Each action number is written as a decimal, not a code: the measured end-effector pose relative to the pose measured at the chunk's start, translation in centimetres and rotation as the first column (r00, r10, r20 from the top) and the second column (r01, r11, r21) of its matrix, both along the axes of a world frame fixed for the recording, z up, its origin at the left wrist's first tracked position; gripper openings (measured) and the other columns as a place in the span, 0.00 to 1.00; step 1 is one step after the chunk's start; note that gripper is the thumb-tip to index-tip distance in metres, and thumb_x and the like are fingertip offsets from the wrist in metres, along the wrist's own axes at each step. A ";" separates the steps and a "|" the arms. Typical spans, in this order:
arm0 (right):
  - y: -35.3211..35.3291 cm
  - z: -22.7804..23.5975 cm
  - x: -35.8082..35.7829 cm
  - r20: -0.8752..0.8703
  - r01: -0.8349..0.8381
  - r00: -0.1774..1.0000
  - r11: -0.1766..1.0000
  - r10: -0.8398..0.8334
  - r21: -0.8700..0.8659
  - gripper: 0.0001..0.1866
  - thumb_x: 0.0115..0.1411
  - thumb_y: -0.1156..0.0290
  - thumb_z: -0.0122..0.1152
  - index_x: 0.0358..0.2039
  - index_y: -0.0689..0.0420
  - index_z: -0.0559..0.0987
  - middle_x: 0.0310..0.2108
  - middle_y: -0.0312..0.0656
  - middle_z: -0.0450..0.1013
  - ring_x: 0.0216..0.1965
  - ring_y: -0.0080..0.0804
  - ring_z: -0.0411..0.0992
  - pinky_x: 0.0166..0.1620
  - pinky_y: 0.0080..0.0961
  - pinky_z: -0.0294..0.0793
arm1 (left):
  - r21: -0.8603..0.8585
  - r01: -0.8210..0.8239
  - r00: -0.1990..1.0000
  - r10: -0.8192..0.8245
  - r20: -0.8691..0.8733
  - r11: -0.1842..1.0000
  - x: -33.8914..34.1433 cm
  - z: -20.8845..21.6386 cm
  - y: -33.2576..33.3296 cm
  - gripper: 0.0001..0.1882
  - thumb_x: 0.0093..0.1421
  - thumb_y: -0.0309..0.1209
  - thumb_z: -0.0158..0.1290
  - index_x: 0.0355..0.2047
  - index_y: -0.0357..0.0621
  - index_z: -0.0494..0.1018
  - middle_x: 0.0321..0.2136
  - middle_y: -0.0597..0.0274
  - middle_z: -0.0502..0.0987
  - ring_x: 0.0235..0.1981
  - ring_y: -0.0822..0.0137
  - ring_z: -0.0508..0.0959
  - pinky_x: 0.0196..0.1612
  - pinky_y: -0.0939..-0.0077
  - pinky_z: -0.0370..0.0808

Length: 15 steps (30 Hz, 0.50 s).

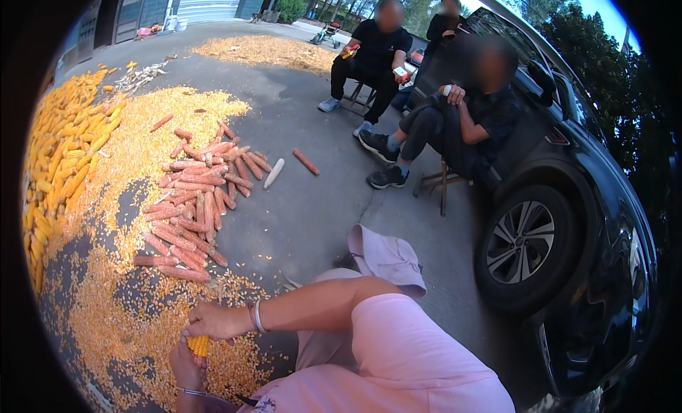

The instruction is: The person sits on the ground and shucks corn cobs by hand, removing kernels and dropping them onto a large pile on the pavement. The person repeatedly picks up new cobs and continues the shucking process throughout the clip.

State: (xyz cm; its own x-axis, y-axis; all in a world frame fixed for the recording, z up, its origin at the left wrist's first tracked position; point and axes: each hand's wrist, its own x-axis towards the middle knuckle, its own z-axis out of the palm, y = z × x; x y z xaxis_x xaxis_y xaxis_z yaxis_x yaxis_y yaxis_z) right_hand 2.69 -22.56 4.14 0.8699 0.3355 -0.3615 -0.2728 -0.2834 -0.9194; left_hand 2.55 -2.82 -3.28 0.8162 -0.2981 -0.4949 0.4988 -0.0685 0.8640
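Observation:
A partly visible yellow corn cob [199,346] is held between my two hands, low over a spread of loose corn kernels [121,321]. My left hand [186,365] is closed round its lower side. From above, my right hand [217,321] grips the same cob, its fingers bent over the top; a bracelet circles each wrist. Just beyond my hands lies a heap of stripped reddish cobs [202,193]. A pale cob [273,174] and a single red one [306,162] rest to the right of that heap.
Unshelled yellow corn [71,154] is piled along the left. More kernels [270,52] cover the far ground. Two people sit on folding stools [444,182] and another stands behind. A dark car [590,221] stands at the right. A pink hat [387,257] lies by my knee.

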 end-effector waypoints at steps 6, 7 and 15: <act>-0.7 -1.3 1.0 -0.064 0.030 0.998 0.998 -0.026 0.053 0.25 0.64 0.49 0.56 0.32 0.65 0.76 0.15 0.40 0.64 0.11 0.29 0.65 0.11 0.28 0.71 | -0.148 -0.033 0.995 0.020 -0.093 0.988 -0.4 0.5 -0.1 0.20 0.68 0.49 0.40 0.31 0.47 0.67 0.13 0.63 0.70 0.07 0.75 0.62 0.08 0.81 0.56; -0.7 -1.3 1.0 -0.067 0.032 0.997 0.998 -0.028 0.054 0.26 0.64 0.49 0.56 0.32 0.65 0.76 0.15 0.40 0.64 0.11 0.28 0.66 0.12 0.28 0.71 | -0.165 -0.028 0.996 0.014 -0.087 0.986 -0.4 0.2 0.1 0.19 0.68 0.48 0.40 0.32 0.47 0.67 0.14 0.63 0.70 0.08 0.75 0.62 0.09 0.81 0.57; -1.5 -1.0 1.3 -0.055 -0.029 0.998 0.999 0.031 0.036 0.28 0.65 0.47 0.56 0.32 0.65 0.76 0.15 0.39 0.64 0.11 0.27 0.65 0.13 0.26 0.72 | -0.268 0.064 0.990 -0.096 -0.107 0.961 -0.4 1.4 0.0 0.14 0.67 0.42 0.40 0.39 0.44 0.67 0.17 0.61 0.72 0.10 0.74 0.65 0.11 0.80 0.60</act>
